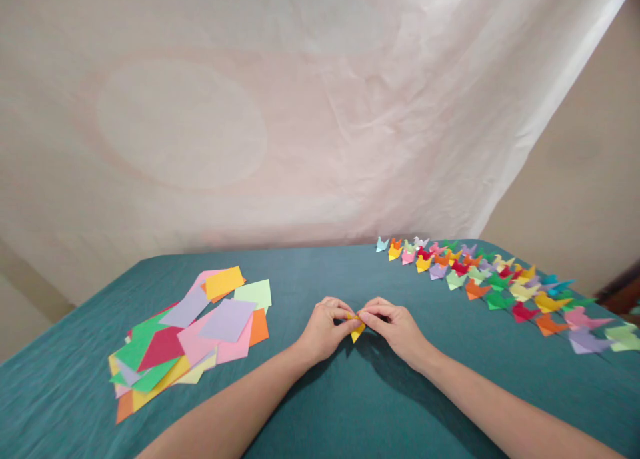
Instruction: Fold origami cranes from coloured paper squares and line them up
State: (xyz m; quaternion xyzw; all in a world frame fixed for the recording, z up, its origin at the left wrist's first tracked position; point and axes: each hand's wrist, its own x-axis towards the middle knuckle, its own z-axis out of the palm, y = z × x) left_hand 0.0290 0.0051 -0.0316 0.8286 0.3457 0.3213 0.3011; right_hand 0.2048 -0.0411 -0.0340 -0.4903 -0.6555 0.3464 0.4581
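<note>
A small folded piece of yellow paper (356, 334) is held between my two hands, just above the middle of the table. My left hand (326, 327) pinches it from the left with thumb and fingers. From the right, my right hand (393, 326) grips its upper edge between thumb and forefinger. The fingertips of both hands nearly meet over the paper and cover its top part. Its lower end shows as a point facing down toward me.
Loose coloured paper sheets (200, 329) lie in an overlapping pile on the left. Several folded paper birds (477, 289) stand in rows along the right side. A dark green cloth (310, 272) covers the table, and a pale sheet (300, 112) hangs behind it.
</note>
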